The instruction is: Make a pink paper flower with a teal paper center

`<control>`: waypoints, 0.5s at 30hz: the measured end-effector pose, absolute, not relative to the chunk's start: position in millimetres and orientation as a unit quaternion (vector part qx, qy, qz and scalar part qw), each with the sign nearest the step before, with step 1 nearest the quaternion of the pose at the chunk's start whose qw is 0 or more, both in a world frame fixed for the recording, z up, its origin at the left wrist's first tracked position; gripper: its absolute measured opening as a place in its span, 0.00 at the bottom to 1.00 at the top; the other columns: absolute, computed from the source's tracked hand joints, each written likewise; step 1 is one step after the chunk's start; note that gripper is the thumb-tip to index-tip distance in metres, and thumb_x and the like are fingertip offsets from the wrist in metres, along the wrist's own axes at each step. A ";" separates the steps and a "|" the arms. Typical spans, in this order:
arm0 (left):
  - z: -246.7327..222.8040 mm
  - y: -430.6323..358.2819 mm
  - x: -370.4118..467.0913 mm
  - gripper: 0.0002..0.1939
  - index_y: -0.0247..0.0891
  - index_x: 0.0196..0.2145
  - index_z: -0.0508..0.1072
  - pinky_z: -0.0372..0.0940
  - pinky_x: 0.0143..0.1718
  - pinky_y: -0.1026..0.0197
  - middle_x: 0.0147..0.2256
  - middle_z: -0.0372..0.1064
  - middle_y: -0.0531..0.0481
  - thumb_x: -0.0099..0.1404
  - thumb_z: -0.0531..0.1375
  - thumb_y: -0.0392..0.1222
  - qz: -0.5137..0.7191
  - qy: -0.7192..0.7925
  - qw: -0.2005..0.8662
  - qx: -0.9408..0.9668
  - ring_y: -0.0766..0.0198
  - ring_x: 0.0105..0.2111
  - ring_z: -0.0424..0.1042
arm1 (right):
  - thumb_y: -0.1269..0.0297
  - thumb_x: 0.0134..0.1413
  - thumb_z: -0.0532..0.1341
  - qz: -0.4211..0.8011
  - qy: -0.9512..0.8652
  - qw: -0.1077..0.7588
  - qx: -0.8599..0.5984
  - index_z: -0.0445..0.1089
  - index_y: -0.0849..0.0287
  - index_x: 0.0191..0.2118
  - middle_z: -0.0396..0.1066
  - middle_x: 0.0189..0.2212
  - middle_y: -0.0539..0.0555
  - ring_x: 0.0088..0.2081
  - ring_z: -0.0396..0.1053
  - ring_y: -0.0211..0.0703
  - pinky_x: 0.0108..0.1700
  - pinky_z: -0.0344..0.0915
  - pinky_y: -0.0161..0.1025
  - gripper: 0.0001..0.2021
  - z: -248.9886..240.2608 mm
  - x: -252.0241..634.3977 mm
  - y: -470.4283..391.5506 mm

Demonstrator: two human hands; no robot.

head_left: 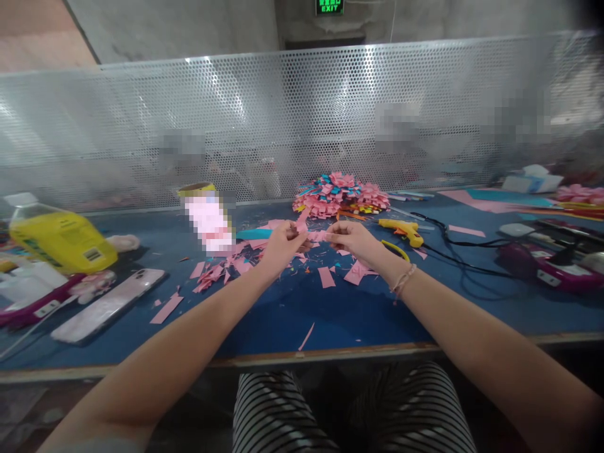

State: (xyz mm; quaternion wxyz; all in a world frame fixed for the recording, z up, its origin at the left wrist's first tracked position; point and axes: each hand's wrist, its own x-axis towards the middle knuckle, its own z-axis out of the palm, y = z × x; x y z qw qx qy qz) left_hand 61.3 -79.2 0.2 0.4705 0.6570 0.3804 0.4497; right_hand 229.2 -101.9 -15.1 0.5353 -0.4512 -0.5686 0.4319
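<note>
Bare forearms (207, 327) angle inward over table (349, 321); left hand (282, 244), right hand (356, 242): fingers (336, 237) pinched closed round pink paper (317, 236).

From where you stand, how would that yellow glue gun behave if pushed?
The yellow glue gun looks like hard plastic, so probably stiff. Its angled shape should make it slide rather than roll. The black cord by its handle may tug.

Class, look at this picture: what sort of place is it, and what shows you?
Probably a craft workshop: a yellow glue gun, a pile of pink and blue paper pieces, and a green exit sign suggest so.
</note>
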 end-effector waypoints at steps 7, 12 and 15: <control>3.8 -82.8 61.8 0.09 0.39 0.28 0.56 0.66 0.27 0.62 0.24 0.66 0.54 0.53 0.56 0.36 0.437 0.379 0.445 0.684 0.66 0.25 0.70 | 0.63 0.37 0.61 0.413 -0.592 0.527 -0.449 0.67 0.60 0.24 0.61 0.16 0.46 0.19 0.56 0.31 0.25 0.55 0.34 0.06 -14.5 230.0 -102.0; 2.4 -84.0 62.6 0.07 0.39 0.30 0.58 0.66 0.27 0.62 0.25 0.66 0.53 0.54 0.55 0.36 0.425 0.368 0.420 0.713 0.65 0.25 0.70 | 0.64 0.38 0.60 0.402 -0.603 0.528 -0.443 0.69 0.61 0.26 0.62 0.17 0.47 0.20 0.57 0.31 0.25 0.56 0.33 0.06 -13.7 229.3 -103.0; 0.8 -83.0 62.5 0.07 0.39 0.31 0.58 0.65 0.27 0.62 0.25 0.65 0.54 0.53 0.55 0.34 0.425 0.358 0.407 0.725 0.66 0.25 0.70 | 0.64 0.37 0.61 0.418 -0.588 0.528 -0.448 0.69 0.61 0.25 0.62 0.17 0.47 0.20 0.58 0.31 0.26 0.57 0.34 0.06 -11.9 227.4 -104.7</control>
